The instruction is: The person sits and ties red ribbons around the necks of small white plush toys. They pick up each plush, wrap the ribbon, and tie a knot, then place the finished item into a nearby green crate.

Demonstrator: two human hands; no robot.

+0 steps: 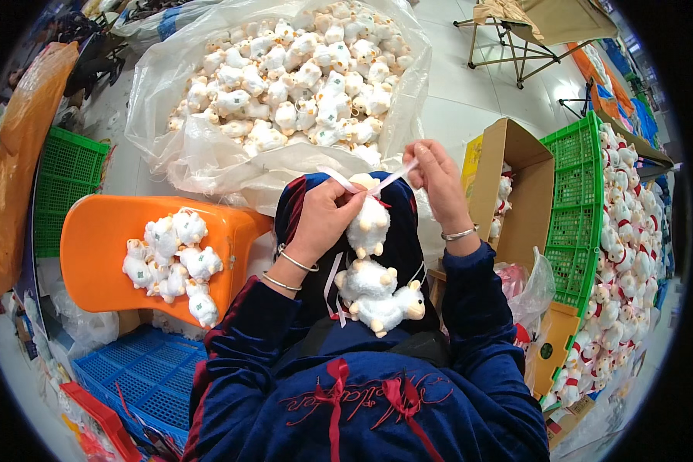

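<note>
A small white plush lamb [368,225] stands upright over my lap, a pale pink ribbon [396,175] round its neck and a bit of red at the neck. My left hand [323,214] pinches the ribbon close to the neck, one end sticking up past the fingers. Up and to the right, my right hand [437,181] grips the other end between thumb and fingers, drawn out taut. Two more plush lambs [391,308] lie on my lap below. Loose pale ribbons [333,281] hang beside them on the left.
Ahead sits a big clear plastic bag [158,115] full of white plush toys. An orange stool [92,254] on the left carries several more. At right are a cardboard box [527,192] and a green crate [574,231] beside heaped toys with red neckbands. A blue crate [142,369] lies lower left.
</note>
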